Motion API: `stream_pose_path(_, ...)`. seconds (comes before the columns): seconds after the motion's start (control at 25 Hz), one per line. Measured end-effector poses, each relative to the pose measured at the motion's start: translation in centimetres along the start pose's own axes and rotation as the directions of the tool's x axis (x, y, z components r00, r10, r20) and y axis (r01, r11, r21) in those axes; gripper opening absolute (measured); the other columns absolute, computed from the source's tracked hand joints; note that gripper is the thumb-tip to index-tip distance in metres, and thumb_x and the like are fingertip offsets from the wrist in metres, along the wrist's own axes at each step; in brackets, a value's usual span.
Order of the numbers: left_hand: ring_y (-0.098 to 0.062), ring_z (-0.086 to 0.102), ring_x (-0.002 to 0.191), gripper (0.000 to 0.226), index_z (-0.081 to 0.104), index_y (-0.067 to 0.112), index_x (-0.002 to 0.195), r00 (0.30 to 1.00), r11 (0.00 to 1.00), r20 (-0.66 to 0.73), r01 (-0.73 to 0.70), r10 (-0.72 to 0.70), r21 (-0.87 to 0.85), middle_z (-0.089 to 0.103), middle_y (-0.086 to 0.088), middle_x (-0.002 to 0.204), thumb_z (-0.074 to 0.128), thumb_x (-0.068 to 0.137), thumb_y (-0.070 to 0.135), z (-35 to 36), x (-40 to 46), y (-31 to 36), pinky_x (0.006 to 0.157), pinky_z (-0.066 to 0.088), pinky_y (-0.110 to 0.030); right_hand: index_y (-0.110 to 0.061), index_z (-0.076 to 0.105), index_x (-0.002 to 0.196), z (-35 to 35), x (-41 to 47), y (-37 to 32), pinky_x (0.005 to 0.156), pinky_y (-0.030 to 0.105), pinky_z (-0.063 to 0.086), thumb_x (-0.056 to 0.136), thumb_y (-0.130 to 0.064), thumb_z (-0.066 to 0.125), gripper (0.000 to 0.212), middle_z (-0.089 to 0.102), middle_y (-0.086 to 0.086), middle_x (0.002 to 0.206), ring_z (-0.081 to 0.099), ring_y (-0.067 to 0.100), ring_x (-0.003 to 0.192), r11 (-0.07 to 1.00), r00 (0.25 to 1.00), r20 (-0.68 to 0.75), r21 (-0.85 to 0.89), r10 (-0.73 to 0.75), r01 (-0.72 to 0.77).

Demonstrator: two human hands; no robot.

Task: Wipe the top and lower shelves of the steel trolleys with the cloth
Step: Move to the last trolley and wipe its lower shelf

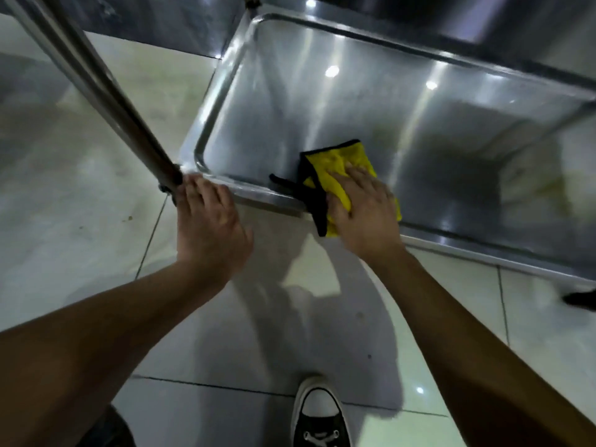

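A steel trolley's lower shelf (354, 101) fills the upper right of the head view, a shallow tray with a raised rim. A yellow cloth with a black edge (342, 162) lies folded on the shelf's near rim, partly hanging over it. My right hand (361, 208) presses flat on the cloth with straight fingers. My left hand (206, 221) rests on the shelf's near left corner, fingers against the base of the trolley's slanted steel leg (106, 101).
Pale glossy floor tiles (80, 221) surround the trolley. My black and white sneaker (319, 414) stands at the bottom centre. A dark object (580, 300) lies on the floor at the right edge. Another steel surface (467, 14) runs along the top.
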State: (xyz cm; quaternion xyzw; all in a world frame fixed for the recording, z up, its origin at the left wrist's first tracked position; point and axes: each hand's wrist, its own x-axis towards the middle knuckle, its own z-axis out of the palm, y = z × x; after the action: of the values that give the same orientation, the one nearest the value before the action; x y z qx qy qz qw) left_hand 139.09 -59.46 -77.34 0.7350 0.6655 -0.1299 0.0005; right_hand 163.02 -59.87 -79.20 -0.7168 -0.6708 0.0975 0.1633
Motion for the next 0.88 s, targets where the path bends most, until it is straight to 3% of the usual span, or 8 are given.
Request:
stream_pose_path(0.12, -0.053, 0.022, 0.146, 0.081, 0.027, -0.016, 0.147, 0.997, 0.992, -0.067, -0.044, 0.037, -0.114, 0.024, -0.041, 0.154, 0.053, 0.087, 0.030, -1.4, -0.5, 2.4, 0.123, 0.015, -0.055, -0.024, 0.056, 0.142, -3.0, -3.2, 5.4, 0.118, 0.043, 0.027, 0.099, -0.036, 0.057, 0.044, 0.045, 0.005, 0.154, 0.035, 0.026, 0.147, 0.988, 0.988, -0.024, -0.007, 0.155, -0.155)
stream_pose_path(0.24, -0.043, 0.029, 0.147, 0.080, 0.027, -0.010, 0.151, 0.901, 0.877, -0.221, -0.421, 0.374, -0.230, 0.028, -0.031, 0.158, 0.058, 0.085, 0.023, -1.3, -0.5, 9.2, 0.124, 0.017, -0.048, -0.029, 0.049, 0.147, -4.0, -3.5, 6.8, 0.120, 0.039, 0.023, 0.101, -0.043, 0.051, 0.048, 0.038, 0.002, 0.159, 0.029, 0.023, 0.149, 0.990, 0.990, 0.056, -0.062, 0.132, -0.128)
stream_pose_path(0.28, -0.041, 0.030, 0.147, 0.075, 0.029, -0.008, 0.152, 0.873, 0.840, -0.263, -0.474, 0.410, -0.264, 0.030, -0.029, 0.158, 0.050, 0.089, 0.026, -1.4, -0.4, 11.4, 0.124, 0.017, -0.046, -0.032, 0.046, 0.149, -4.0, -3.6, 6.8, 0.121, 0.040, 0.022, 0.101, -0.045, 0.048, 0.049, 0.035, 0.001, 0.161, 0.027, 0.022, 0.150, 0.990, 0.989, 0.077, -0.067, 0.126, -0.121)
stream_pose_path(0.4, -0.035, 0.023, 0.152, 0.077, 0.022, -0.006, 0.154, 0.893, 0.852, -0.263, -0.433, 0.364, -0.293, 0.025, -0.025, 0.162, 0.006, 0.094, 0.040, -0.8, 0.5, 14.1, 0.125, 0.013, -0.043, -0.035, 0.043, 0.150, -3.4, -3.9, 7.4, 0.120, 0.044, 0.022, 0.102, -0.050, 0.043, 0.050, 0.032, -0.002, 0.162, 0.024, 0.021, 0.151, 0.989, 0.990, 0.050, -0.070, 0.132, -0.129)
stream_pose_path(0.44, -0.035, 0.021, 0.153, 0.076, 0.022, -0.006, 0.155, 0.894, 0.868, -0.277, -0.423, 0.352, -0.262, 0.023, -0.025, 0.163, 0.003, 0.097, 0.039, 0.1, 0.6, 14.0, 0.125, 0.013, -0.044, -0.035, 0.044, 0.149, -3.1, -3.7, 7.4, 0.120, 0.044, 0.022, 0.102, -0.050, 0.043, 0.050, 0.034, -0.002, 0.161, 0.025, 0.022, 0.151, 0.988, 0.990, 0.025, -0.072, 0.141, -0.138)
stream_pose_path(0.56, -0.037, 0.024, 0.152, 0.068, 0.023, -0.009, 0.154, 0.888, 0.888, -0.351, -0.391, 0.296, -0.243, 0.024, -0.027, 0.161, 0.018, 0.104, 0.038, 1.6, 0.2, 14.3, 0.125, 0.017, -0.047, -0.035, 0.045, 0.148, -2.0, 0.1, 7.0, 0.120, 0.041, 0.020, 0.100, -0.051, 0.045, 0.050, 0.035, -0.003, 0.161, 0.024, 0.020, 0.151, 0.986, 0.988, -0.042, -0.061, 0.151, -0.153)
stream_pose_path(0.76, -0.033, 0.020, 0.154, 0.069, 0.021, -0.006, 0.155, 0.899, 0.903, -0.336, -0.367, 0.282, -0.224, 0.021, -0.023, 0.164, 0.019, 0.104, 0.041, 1.7, 0.3, 14.6, 0.124, 0.016, -0.046, -0.036, 0.043, 0.149, -1.3, 10.7, 7.1, 0.118, 0.038, 0.023, 0.099, -0.052, 0.046, 0.053, 0.034, -0.003, 0.161, 0.029, 0.022, 0.148, 0.990, 0.998, 0.059, -0.138, -0.024, 0.032)
stream_pose_path(0.88, -0.033, 0.019, 0.154, 0.068, 0.022, -0.005, 0.155, 0.889, 0.895, -0.369, -0.376, 0.273, -0.243, 0.020, -0.023, 0.164, 0.022, 0.104, 0.040, 2.1, 0.5, 14.2, 0.125, 0.017, -0.046, -0.027, 0.047, 0.147, -2.5, 12.0, 12.9, 0.116, 0.039, 0.028, 0.099, -0.049, 0.044, 0.053, 0.039, 0.005, 0.158, 0.037, 0.029, 0.143, 0.949, 0.957, -0.144, -0.156, 0.252, -0.274)
